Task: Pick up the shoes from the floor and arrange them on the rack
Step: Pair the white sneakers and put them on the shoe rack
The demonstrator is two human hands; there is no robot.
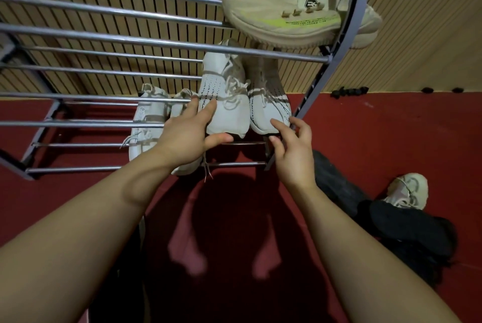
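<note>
A metal shoe rack (130,38) with chrome bars stands in front of me. A beige pair with a yellow-green stripe (281,13) sits on the top tier at the right end. Below it, two white knit shoes stand side by side, toes toward me. My left hand (187,137) holds the toe of the left white shoe (229,106), fingers on its side and thumb under the tip. My right hand (292,150) hovers loosely curled at the toe of the right white shoe (271,106), a fingertip touching it. Another white pair (148,116) rests on a lower tier to the left.
One pale shoe (409,189) lies on the red floor (391,135) at the right, beside dark black items (407,231). A slatted wood-tone wall (422,35) is behind the rack. The rack's grey side frame (339,56) curves down just right of my right hand.
</note>
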